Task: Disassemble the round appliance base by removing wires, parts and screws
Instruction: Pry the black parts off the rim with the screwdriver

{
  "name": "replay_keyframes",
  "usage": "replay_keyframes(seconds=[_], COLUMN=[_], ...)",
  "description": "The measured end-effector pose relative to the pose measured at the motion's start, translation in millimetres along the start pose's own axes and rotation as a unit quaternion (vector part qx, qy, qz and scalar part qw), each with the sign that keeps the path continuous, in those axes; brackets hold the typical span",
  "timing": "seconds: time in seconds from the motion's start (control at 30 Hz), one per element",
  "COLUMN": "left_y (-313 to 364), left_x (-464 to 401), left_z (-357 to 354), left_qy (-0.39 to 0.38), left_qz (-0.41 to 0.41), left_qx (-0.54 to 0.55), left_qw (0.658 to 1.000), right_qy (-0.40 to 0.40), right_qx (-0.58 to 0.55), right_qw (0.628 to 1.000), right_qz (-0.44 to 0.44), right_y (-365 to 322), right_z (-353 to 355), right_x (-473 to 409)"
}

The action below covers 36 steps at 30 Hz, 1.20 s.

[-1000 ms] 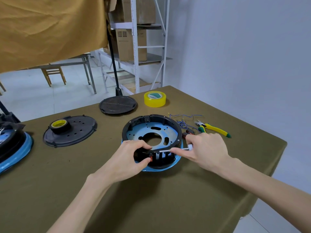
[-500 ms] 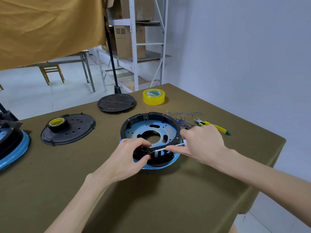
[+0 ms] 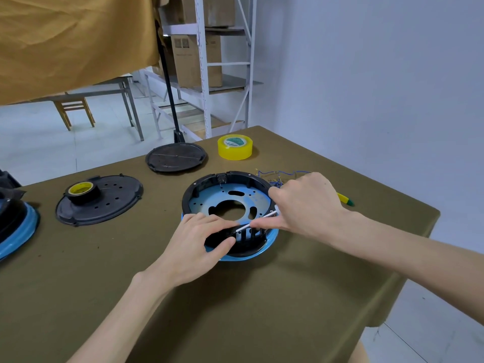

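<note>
On the olive-green table [image 3: 262,310], from left to right: a blue-rimmed appliance body [image 3: 15,231] at the left edge, far left of the round appliance base; a large black perforated cover [image 3: 110,205] bearing a small roll of black-and-yellow tape [image 3: 82,191], left of the base; a smaller black disc [image 3: 175,157] behind and left of it. Round appliance base [image 3: 230,197], black-walled with a blue metal plate, sits near the table's middle. Left hand [image 3: 193,247], fingers curled, grips the base's near wall. Right hand [image 3: 306,205] pinches a slim screwdriver [image 3: 258,221], its tip directed at the near wall beside the left fingertips. Behind the base lies a yellow tape roll [image 3: 235,147]; just right of it, loose blue wires [image 3: 277,176] and a yellow-and-green tool handle [image 3: 345,199], mostly hidden by the right hand.
</note>
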State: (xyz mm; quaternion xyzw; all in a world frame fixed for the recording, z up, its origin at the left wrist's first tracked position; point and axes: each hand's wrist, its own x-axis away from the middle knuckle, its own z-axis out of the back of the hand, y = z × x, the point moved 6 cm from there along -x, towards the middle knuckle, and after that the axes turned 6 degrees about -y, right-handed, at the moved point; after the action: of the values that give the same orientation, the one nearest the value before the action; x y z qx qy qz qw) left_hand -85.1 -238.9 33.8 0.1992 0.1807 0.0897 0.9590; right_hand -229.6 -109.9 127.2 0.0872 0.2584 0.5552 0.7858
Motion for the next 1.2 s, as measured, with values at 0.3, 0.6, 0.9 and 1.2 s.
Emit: replay_keyframes(seconds=[0.3, 0.6, 0.9, 1.2], left_y=[0, 1, -1, -1], left_x=[-1, 0, -1, -2], left_z=[-2, -6, -5, -5], left_qy=[0.011, 0.024, 0.019, 0.017], left_qz=[0.007, 0.005, 0.005, 0.005], left_qx=[-0.007, 0.001, -0.001, -0.005], left_qw=[1.0, 1.0, 1.0, 1.0], right_qy=[-0.015, -0.029, -0.025, -0.022], right_qx=[0.024, 0.162, 0.154, 0.2], right_qw=[1.0, 0.974, 0.964, 0.953], right_qz=[0.011, 0.156, 0.216, 0.226], right_y=[-2, -35, -44, -54], right_z=[14, 44, 53, 63], right_x=[-4, -27, -34, -36])
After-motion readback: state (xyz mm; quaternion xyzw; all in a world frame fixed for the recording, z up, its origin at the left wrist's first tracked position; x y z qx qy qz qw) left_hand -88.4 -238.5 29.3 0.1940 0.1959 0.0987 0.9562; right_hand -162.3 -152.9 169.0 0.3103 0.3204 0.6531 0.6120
